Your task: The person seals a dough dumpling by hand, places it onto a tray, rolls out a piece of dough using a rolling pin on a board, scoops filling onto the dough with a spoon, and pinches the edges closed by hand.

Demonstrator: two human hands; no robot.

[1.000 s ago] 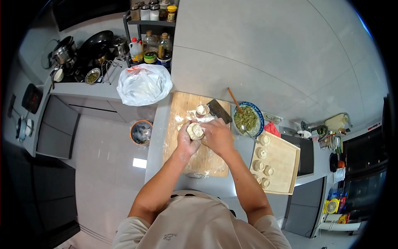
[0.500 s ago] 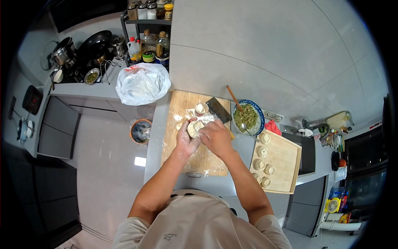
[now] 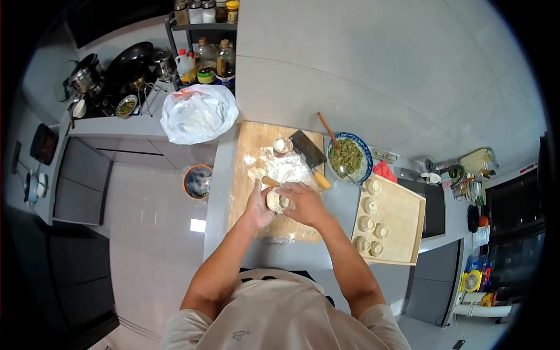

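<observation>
Over the wooden board [image 3: 249,140], a round, pleated stuffed bun [image 3: 276,202] of white dough sits between my two hands. My left hand [image 3: 259,209] cups it from the left, and the fingers of my right hand [image 3: 304,204] pinch its rim on the right. The bun's top looks partly open. Just above my hands, a rolling pin [image 3: 270,181] lies beside a flat piece of dough [image 3: 255,173]. Flour [image 3: 286,169] covers the board's middle. A small cup of flour [image 3: 283,145] and a cleaver [image 3: 307,148] with a wooden handle are behind it.
Right of the board stands a blue-rimmed bowl [image 3: 366,153] of green filling with a spoon and chopsticks. A wooden tray [image 3: 402,224] holds several finished buns. A white plastic bag [image 3: 198,115] is at the back left, and an orange-rimmed bin [image 3: 185,185] stands below.
Both hands have moved down the board toward my body with the bun, uncovering the rolling pin, the flat dough and the cleaver's handle. The bun has tilted, showing its opening.
</observation>
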